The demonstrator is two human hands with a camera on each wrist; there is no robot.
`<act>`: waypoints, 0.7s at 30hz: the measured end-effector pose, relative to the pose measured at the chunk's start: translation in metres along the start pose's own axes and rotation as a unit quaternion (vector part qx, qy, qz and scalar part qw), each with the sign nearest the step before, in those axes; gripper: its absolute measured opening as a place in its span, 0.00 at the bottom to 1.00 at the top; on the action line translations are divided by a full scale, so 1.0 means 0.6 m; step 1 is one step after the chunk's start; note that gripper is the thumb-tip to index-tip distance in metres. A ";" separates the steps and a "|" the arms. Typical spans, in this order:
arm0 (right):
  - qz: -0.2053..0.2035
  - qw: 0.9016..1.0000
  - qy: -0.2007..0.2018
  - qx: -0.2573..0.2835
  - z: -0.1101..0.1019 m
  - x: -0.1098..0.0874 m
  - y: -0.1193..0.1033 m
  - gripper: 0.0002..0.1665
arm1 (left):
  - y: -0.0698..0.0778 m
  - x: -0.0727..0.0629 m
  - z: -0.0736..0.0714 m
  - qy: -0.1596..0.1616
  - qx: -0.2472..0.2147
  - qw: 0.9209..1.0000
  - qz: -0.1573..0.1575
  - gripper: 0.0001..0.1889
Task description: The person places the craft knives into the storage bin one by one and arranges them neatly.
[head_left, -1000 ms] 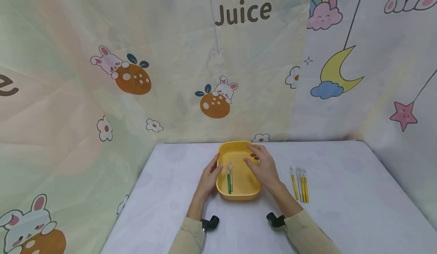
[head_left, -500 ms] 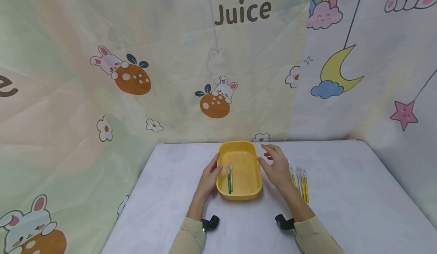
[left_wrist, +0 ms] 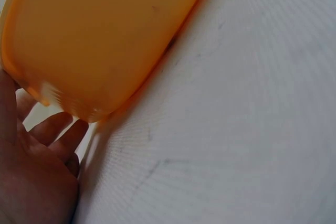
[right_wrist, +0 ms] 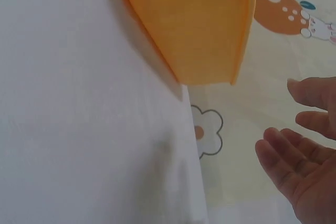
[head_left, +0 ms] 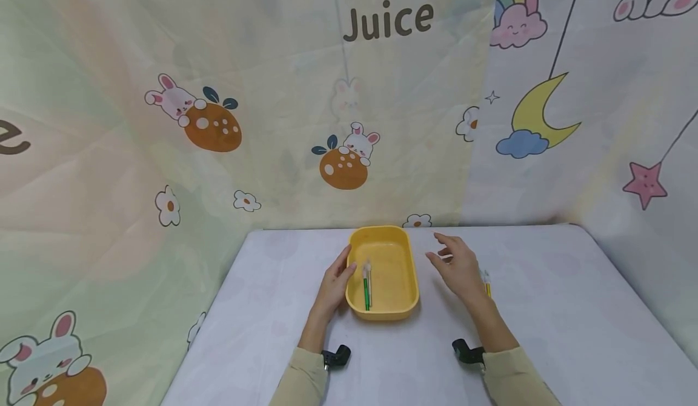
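A yellow plastic tray (head_left: 392, 272) with rounded corners stands near the table's back edge. Two slim pen-like sticks with pale tips lie in its left half: a green stick (head_left: 366, 291) and a paler stick (head_left: 369, 285) alongside. My left hand (head_left: 331, 285) holds the tray's left side, thumb at the rim and fingers against the outer wall (left_wrist: 94, 51). Right of the tray, apart from it, my right hand (head_left: 458, 269) hovers with fingers loosely spread and nothing between them. Behind that hand shows a yellow pen-like stick (head_left: 488, 288); the others there are hidden.
A white cloth covers the table (head_left: 572, 309). Printed cloth walls (head_left: 283, 151) rise behind it and at both sides. A black wrist camera (head_left: 337, 356) sits on the left wrist, and another black camera (head_left: 468, 352) on the right.
My right hand has moved from over the tray out to the right, and now covers most of the sticks lying there. The left hand and the tray have stayed put.
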State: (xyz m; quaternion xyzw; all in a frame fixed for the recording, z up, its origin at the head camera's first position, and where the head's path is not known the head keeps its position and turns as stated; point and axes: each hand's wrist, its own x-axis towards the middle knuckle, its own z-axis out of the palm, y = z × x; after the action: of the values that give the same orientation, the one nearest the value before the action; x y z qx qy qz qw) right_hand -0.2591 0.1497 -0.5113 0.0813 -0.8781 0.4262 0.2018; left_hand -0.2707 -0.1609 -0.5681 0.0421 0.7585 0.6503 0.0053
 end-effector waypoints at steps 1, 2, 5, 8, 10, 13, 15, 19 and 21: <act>0.008 1.000 -0.007 -0.004 -0.004 0.000 0.003 0.32 | 0.000 0.000 0.000 0.000 -0.001 1.000 0.001 0.28; 0.018 1.000 -0.016 -0.010 -0.008 0.000 0.006 0.33 | 0.000 0.001 0.000 -0.001 -0.001 1.000 0.003 0.28; 0.050 0.997 -0.044 -0.027 -0.021 -0.002 0.012 0.34 | 0.000 0.001 0.000 -0.001 -0.004 1.000 0.005 0.28; 0.071 0.995 -0.067 -0.036 -0.034 -0.002 0.015 0.35 | 0.001 0.000 0.000 0.001 -0.005 1.000 0.006 0.28; 0.076 0.994 -0.074 -0.037 -0.040 -0.003 0.018 0.36 | 0.001 -0.001 -0.001 0.001 -0.004 1.000 0.006 0.28; 0.081 0.993 -0.079 -0.041 -0.045 -0.003 0.020 0.36 | 0.002 -0.002 -0.001 0.001 -0.003 1.000 0.003 0.28; 0.083 0.992 -0.079 -0.044 -0.047 -0.003 0.022 0.36 | 0.003 -0.002 -0.001 0.000 -0.005 1.000 0.003 0.28; 0.097 0.990 -0.092 -0.054 -0.051 0.000 0.027 0.36 | 0.001 0.001 0.000 -0.004 -0.013 1.000 -0.005 0.29; 0.107 0.987 -0.105 -0.057 -0.053 0.000 0.031 0.35 | 0.001 0.002 0.000 -0.007 -0.017 1.000 -0.010 0.29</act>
State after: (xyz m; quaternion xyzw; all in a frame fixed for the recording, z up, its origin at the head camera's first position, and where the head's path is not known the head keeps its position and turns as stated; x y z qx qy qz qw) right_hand -0.2555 0.1862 -0.5068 0.0196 -0.9208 0.3838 0.0659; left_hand -0.2721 -0.1606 -0.5676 0.0391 0.7480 0.6624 0.0177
